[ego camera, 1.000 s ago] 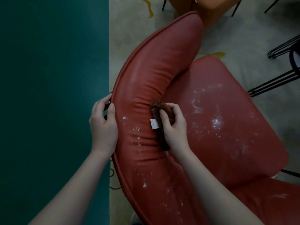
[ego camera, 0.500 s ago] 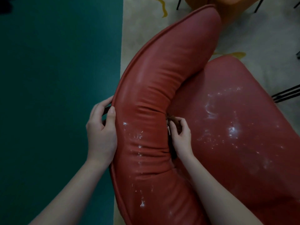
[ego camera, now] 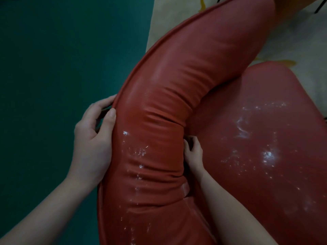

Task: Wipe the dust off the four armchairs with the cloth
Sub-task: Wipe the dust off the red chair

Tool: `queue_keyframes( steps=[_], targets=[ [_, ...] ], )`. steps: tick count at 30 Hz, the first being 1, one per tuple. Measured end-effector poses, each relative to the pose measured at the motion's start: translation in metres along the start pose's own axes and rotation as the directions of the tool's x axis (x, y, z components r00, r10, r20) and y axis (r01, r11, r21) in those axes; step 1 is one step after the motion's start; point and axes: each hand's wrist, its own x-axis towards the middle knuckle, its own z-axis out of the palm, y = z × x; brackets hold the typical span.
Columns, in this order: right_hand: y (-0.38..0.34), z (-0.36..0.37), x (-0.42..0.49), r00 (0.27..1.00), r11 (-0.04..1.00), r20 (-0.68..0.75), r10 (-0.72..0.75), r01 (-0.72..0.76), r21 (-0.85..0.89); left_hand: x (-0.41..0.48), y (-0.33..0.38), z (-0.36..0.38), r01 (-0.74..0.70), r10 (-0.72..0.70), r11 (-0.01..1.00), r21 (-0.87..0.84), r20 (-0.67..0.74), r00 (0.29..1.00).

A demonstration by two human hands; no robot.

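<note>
red leather, creased and a little glossy, fills most of the view: one armchair [ego camera: 159, 209] seen from above. its padded backrest [ego camera: 177, 89] curves from the bottom edge up to the top right, and its seat [ego camera: 283, 200] spreads out to the right of that curve. the left hand [ego camera: 92, 144] grips the outer, piped edge of the backrest, with the thumb lying on the padding and the fingers curled round the rim on the far side. the right hand [ego camera: 193, 154] is down in the crease where backrest meets seat. its fingers are curled in against the padding and pinch the cloth [ego camera: 190, 138], of which only a small dark scrap shows at the fingertips; the rest is hidden in the fold. both forearms come in from the bottom of the frame, one on each side of the backrest.

white dust [ego camera: 268, 155] lies in specks and smears over the middle of the seat, thickest in a patch to the right of the right hand. more white flecks [ego camera: 140, 152] dot the top of the backrest between the two hands and trail down toward the bottom edge. the upper stretch of the backrest looks smooth and shiny.

dark green floor [ego camera: 53, 68] lies to the left of the chair. a pale rug [ego camera: 173, 22] with yellow marks lies beneath and beyond it. at the top right corner an orange object [ego camera: 292, 3] on thin black legs [ego camera: 320, 8] is cut off by the frame.
</note>
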Motion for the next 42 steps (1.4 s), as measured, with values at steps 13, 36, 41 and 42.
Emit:
queue_keyframes(
  steps=[13,36,41,42],
  targets=[
    [0.011,0.015,-0.01,0.971,0.963,0.097,0.22,-0.232,0.136,-0.001,0.0,0.0,0.001,-0.001,1.0,-0.005,-0.003,1.0],
    [-0.12,-0.044,-0.088,0.997,0.918,0.025,-0.066,0.051,0.392,0.002,-0.006,-0.001,-0.025,0.025,0.999,0.039,-0.004,1.0],
    [-0.148,-0.049,-0.104,0.987,0.931,-0.097,-0.125,0.15,0.334,0.002,-0.005,0.0,-0.035,0.034,0.999,0.017,0.005,0.999],
    [-0.152,-0.048,-0.108,0.983,0.936,-0.12,-0.136,0.167,0.309,0.003,-0.005,0.0,-0.033,0.033,0.999,0.016,0.008,0.999]
  ],
)
